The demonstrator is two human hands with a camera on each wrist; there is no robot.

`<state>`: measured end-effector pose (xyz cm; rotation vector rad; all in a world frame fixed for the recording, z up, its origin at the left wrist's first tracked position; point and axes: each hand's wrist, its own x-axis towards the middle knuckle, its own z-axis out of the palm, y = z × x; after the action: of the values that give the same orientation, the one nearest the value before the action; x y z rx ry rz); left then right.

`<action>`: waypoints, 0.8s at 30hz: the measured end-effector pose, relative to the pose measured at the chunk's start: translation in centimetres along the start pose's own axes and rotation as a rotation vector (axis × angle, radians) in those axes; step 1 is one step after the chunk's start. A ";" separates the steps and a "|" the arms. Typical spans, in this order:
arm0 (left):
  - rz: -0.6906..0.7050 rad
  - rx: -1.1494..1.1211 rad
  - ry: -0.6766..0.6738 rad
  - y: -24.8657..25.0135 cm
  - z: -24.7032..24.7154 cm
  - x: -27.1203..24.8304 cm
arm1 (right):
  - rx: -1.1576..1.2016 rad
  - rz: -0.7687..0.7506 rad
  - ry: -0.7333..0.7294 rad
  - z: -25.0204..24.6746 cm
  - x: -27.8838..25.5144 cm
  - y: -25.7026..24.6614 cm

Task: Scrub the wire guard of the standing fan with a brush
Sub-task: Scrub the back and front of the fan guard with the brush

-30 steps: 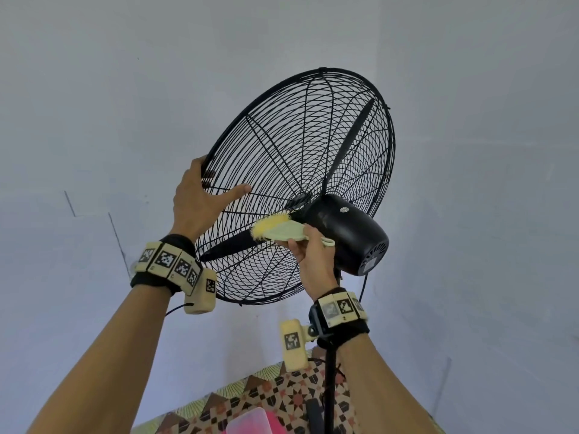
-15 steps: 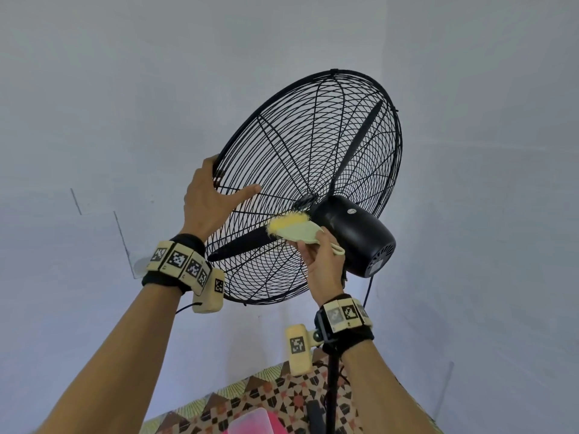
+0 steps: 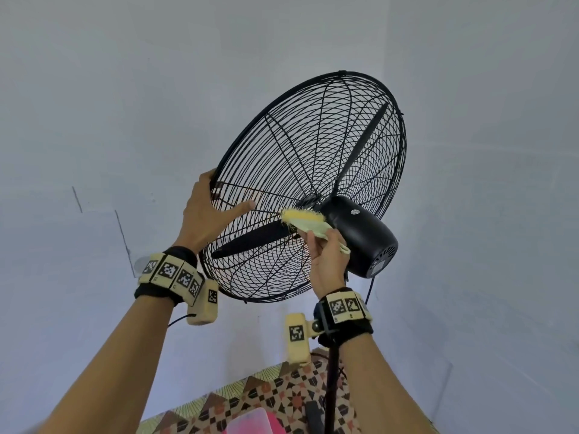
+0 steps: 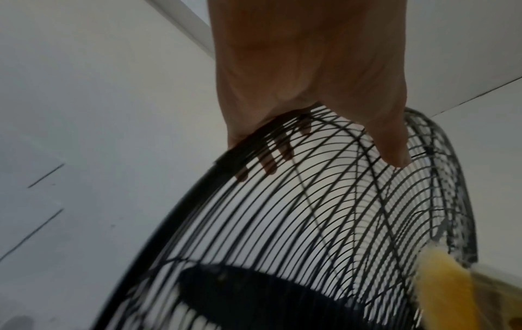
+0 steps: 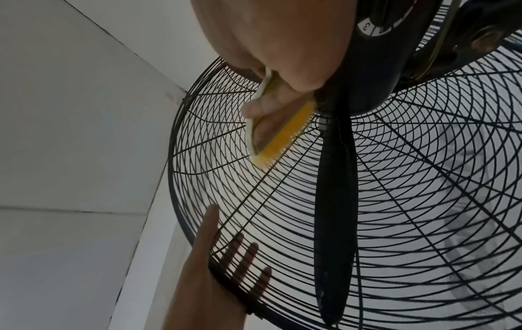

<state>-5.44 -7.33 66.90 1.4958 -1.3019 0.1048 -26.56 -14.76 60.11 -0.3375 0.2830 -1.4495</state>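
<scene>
Up by the pale wall, left hand (image 3: 205, 214) clamped on the rim of the black wire guard (image 3: 282, 145), fingers hooked over the front, thumb flat on the back wires. Right hand (image 3: 327, 261) closed around the handle of the brush (image 3: 305, 221), yellow bristles pressed on the rear wires just beside the motor housing (image 3: 360, 236), over one blade (image 3: 250, 239)
</scene>
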 end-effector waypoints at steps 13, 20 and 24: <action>0.014 -0.058 -0.061 -4.0 0.2 -1.3 | 0.011 -0.022 0.012 2.3 -3.2 1.9; 0.037 -0.040 -0.039 -4.5 0.1 -1.4 | -0.067 0.044 -0.107 4.6 -6.5 3.9; 0.052 -0.045 -0.042 -4.2 0.3 -1.6 | 0.011 -0.023 0.006 3.9 -6.4 3.4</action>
<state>-3.10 -7.42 63.02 1.4339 -1.3684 0.0776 -22.64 -7.86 62.25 -0.3288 0.2772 -1.4748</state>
